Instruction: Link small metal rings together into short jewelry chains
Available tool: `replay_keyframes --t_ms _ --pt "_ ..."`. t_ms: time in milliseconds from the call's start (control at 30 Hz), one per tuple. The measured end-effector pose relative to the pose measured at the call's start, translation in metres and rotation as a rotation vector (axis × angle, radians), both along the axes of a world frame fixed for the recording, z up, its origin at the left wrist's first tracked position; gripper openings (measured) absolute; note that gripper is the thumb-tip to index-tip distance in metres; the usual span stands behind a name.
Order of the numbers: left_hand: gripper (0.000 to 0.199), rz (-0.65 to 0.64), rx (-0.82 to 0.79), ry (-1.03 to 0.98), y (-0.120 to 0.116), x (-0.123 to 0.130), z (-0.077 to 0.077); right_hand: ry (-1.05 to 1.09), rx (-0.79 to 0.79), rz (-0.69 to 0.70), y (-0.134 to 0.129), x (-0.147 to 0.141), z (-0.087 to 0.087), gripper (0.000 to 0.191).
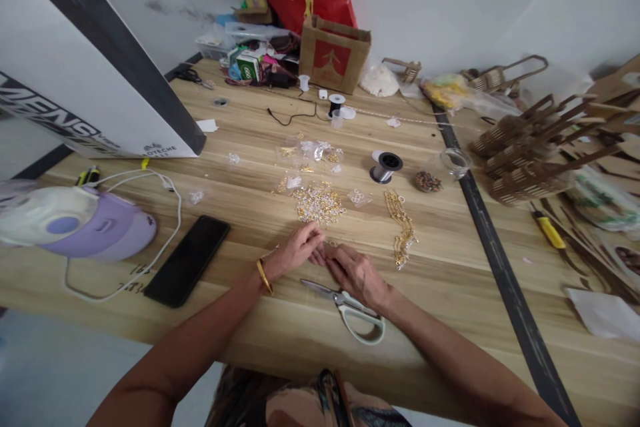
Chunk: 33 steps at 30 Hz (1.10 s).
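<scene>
My left hand [301, 245], with a gold bangle [265, 277] at the wrist, has its fingers closed in a pinch. My right hand [359, 272] meets it fingertip to fingertip, also pinched. Whatever lies between the fingers is too small to make out. Just beyond them spreads a pile of small gold and clear beads [320, 203]. Scissors with pale handles [364, 325] lie on the table beneath my right wrist. To the right of my hands rests a bundle of gold beaded chains [401, 230]. A small clear bag of rings [359, 197] lies near the pile.
On the left are a black phone [189, 260], a purple-and-white device [100, 223] with a white cable, and a tall box [100, 73]. A wire spool [387, 167], a jar of beads [440, 172] and woven baskets [525, 147] stand to the right. A yellow cutter [549, 228] lies farther right.
</scene>
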<state>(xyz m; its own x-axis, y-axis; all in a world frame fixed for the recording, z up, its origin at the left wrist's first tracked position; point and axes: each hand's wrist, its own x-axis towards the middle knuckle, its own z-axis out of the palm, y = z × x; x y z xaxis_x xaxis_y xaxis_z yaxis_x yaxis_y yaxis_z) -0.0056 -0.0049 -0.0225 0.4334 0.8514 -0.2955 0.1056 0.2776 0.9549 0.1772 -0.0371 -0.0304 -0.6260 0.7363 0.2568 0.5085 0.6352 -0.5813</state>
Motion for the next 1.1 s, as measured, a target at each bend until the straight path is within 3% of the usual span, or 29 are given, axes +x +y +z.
replay_keyframes --t_ms 400,700,967,1100 --pt "0.036 -0.041 -0.006 -0.021 0.004 -0.001 -0.003 0.084 -0.072 -0.026 0.003 0.001 -0.001 0.015" --pt "0.032 -0.043 0.056 0.037 0.004 -0.004 0.007 0.169 -0.223 -0.071 0.006 0.003 0.007 0.013" --pt "0.036 -0.109 0.082 0.092 0.005 -0.006 0.012 0.211 -0.234 -0.075 0.008 0.004 0.005 0.014" --pt "0.034 -0.146 0.044 0.093 0.004 -0.005 0.007 0.214 -0.244 -0.089 0.008 0.004 0.004 0.013"
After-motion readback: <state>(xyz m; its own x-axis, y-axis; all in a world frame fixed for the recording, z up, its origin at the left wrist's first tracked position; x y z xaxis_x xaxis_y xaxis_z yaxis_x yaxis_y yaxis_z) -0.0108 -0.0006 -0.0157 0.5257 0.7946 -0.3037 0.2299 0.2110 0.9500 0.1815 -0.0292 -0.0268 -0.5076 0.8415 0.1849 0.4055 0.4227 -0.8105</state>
